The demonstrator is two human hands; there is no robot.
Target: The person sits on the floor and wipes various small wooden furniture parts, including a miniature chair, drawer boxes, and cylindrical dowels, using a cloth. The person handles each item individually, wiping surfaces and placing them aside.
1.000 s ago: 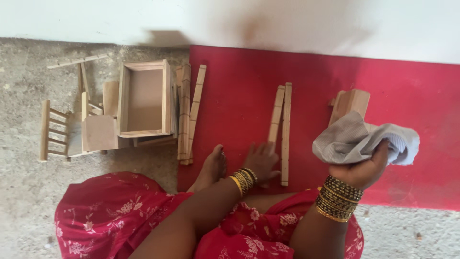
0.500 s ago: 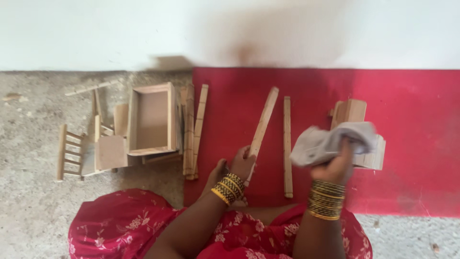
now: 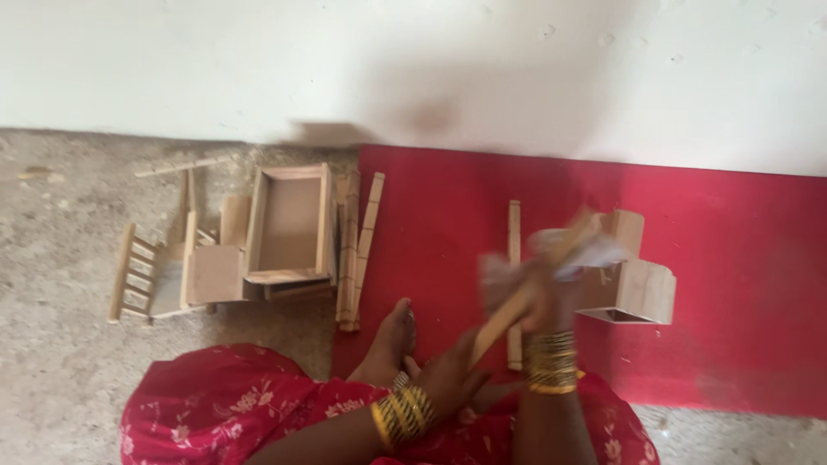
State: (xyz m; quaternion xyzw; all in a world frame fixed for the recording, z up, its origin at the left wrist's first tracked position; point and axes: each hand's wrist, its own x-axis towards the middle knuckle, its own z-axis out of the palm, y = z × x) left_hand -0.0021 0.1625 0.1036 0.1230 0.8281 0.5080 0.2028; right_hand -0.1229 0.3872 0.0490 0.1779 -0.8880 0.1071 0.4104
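Left hand [image 3: 452,379] grips the lower end of a wooden slat [image 3: 517,301], fingers closed round it, slat angled up to the right. Right hand [image 3: 547,297], blurred, clamps a pale cloth [image 3: 577,251] against the slat's upper part; exact finger position unclear. Just right of the right hand, a small wooden block piece [image 3: 642,288] sits on the red mat [image 3: 732,258]. Another slat [image 3: 514,232] lies flat on the mat behind the hands. Well left of the left hand: open wooden box [image 3: 289,226], two long strips [image 3: 357,250] beside it, small ladder-like frame [image 3: 133,275] on the concrete floor [image 3: 52,258]. Bare foot [image 3: 388,340] just left of the left hand.
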